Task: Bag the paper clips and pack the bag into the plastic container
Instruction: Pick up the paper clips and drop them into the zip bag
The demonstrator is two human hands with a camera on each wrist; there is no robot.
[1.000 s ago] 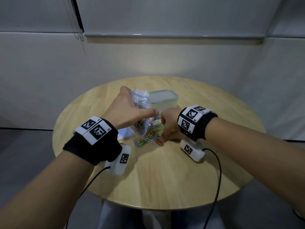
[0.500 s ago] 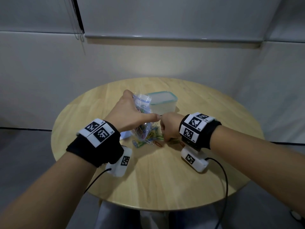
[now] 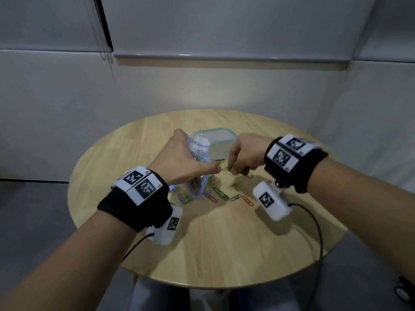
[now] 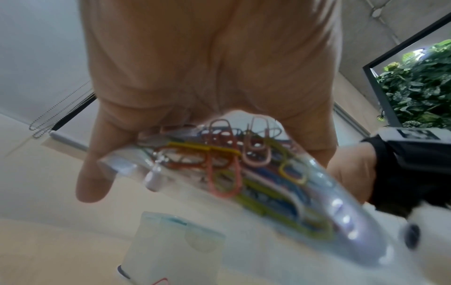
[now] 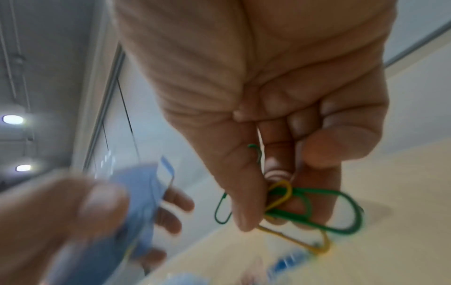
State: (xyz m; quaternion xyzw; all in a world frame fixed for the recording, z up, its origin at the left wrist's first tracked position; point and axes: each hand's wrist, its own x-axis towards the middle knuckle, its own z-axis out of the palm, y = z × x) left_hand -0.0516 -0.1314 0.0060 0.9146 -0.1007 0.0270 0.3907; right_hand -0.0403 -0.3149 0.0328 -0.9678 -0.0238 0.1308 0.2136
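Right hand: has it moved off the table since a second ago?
Yes. The right hand has lifted from the loose clips on the table, now level with the container rim, pinching clips near the bag.

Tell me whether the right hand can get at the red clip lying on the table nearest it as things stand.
Probably yes, though not freely: the red clip lies bare on the table just below the right hand, with nothing over it. But that hand already pinches green and yellow clips, so its fingers are occupied.

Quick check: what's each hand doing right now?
Left hand: grips the bag of paper clips.
Right hand: pinches a few green and yellow paper clips.
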